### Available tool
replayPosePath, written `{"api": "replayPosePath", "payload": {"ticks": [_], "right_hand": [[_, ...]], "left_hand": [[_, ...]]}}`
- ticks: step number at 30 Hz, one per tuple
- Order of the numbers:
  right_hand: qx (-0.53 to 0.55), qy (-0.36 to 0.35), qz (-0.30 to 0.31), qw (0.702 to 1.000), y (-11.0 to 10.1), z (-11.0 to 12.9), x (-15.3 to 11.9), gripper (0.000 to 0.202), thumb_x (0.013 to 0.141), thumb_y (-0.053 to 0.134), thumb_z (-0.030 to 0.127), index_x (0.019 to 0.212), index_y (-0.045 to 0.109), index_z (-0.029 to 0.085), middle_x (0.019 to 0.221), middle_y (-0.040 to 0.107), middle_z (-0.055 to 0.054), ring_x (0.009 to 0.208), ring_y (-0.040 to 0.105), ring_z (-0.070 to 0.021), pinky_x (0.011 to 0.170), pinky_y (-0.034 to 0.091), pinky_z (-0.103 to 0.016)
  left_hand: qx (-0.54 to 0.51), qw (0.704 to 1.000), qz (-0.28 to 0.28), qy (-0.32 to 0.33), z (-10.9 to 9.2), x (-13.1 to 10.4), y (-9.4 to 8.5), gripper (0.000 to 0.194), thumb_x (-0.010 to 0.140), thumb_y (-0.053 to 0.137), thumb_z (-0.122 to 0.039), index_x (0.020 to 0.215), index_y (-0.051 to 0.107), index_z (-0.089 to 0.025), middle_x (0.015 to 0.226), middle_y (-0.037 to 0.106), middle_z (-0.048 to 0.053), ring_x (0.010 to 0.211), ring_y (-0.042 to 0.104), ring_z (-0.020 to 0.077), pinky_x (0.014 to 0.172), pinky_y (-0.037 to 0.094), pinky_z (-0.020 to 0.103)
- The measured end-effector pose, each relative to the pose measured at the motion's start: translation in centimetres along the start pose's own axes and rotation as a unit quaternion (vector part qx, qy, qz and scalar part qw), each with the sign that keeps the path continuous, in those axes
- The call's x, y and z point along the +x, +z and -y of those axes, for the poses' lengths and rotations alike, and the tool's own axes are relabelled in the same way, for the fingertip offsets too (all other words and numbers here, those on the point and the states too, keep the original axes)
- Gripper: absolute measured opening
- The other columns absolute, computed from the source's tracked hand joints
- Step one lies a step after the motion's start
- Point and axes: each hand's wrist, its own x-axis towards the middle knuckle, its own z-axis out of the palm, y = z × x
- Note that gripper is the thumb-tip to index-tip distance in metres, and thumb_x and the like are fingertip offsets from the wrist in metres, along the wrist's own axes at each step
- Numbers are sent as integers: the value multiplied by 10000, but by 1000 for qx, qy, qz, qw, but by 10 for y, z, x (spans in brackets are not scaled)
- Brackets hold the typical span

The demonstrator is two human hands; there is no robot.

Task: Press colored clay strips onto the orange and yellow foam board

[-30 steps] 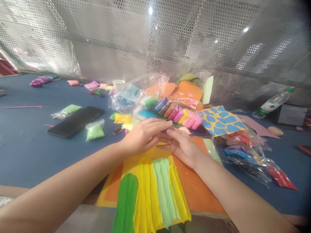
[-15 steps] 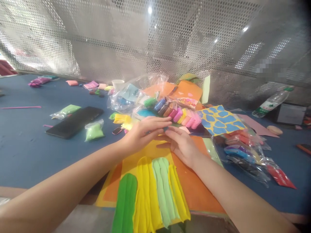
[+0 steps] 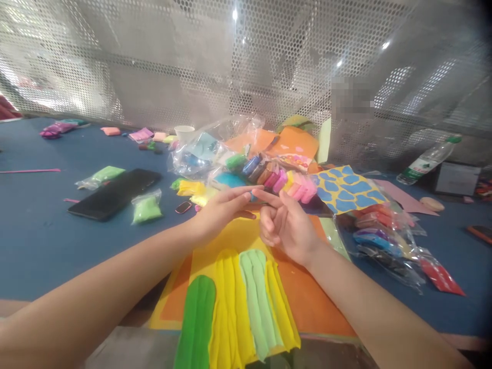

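Observation:
Both hands meet above the top of a yellow sheet, which lies on orange paper. A small blue piece shows between the fingertips. My left hand has its fingers stretched out to the right, close around that piece. The index finger of my right hand points at the blue piece and touches it, while the other fingers curl in. Below the hands, ridged strips of clay cover the sheet: dark green, yellow and pale green.
Behind the hands is a heap of bagged clay. A black phone-like slab and green clay bag lie left. To the right are a blue-and-yellow patterned sheet, more clay bags and a bottle.
My right hand has turned, its lower fingers curling in and its index finger extending toward my left fingertips. My left hand has shifted slightly left.

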Motion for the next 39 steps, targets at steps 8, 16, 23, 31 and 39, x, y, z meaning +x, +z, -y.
{"api": "replayPosePath", "payload": {"ticks": [8, 16, 23, 31, 39], "right_hand": [[-66, -9, -1, 998, 0, -7, 1, 474, 872, 462, 589, 1134, 675, 255, 604, 603, 22, 411, 454, -87, 428, 368, -225], [1, -78, -15, 997, 0, 3, -3, 354, 876, 463, 544, 874, 703, 283, 453, 260, 79, 386, 245, -85, 426, 322, -222], [-20, -118, -90, 989, 0, 1, 0, 127, 788, 577, 315, 877, 647, 259, 582, 397, 59, 495, 406, -94, 477, 404, -230], [-292, -178, -159, 926, -1, -10, 2, 283, 745, 677, 285, 1023, 634, 261, 921, 604, -2, 726, 577, -134, 569, 477, -252], [-389, -258, -177, 866, -3, -8, -2, 169, 802, 660, 302, 962, 713, 281, 926, 672, -16, 753, 603, -156, 676, 496, -300]], "left_hand": [[-31, 998, 52, 0, -1, -3, 2, 421, 878, 602, -334, 1251, 578, -141, 1078, 718, 127, 1003, 681, 225, 943, 502, 376], [-45, 998, 28, 18, -1, -1, 2, 295, 867, 623, -316, 1120, 622, -164, 1174, 678, 120, 996, 676, 209, 898, 527, 354], [122, 991, -59, 15, -4, -2, 1, 313, 831, 627, -437, 988, 714, -181, 940, 715, 53, 583, 535, 70, 522, 435, 219], [113, 991, -72, 11, -7, -3, 5, 301, 750, 724, -375, 947, 647, -160, 735, 666, 18, 647, 607, 110, 520, 438, 208], [160, 984, -77, 28, -7, -3, 1, 291, 808, 649, -447, 885, 669, -167, 756, 677, 15, 647, 590, 96, 574, 469, 220]]}}
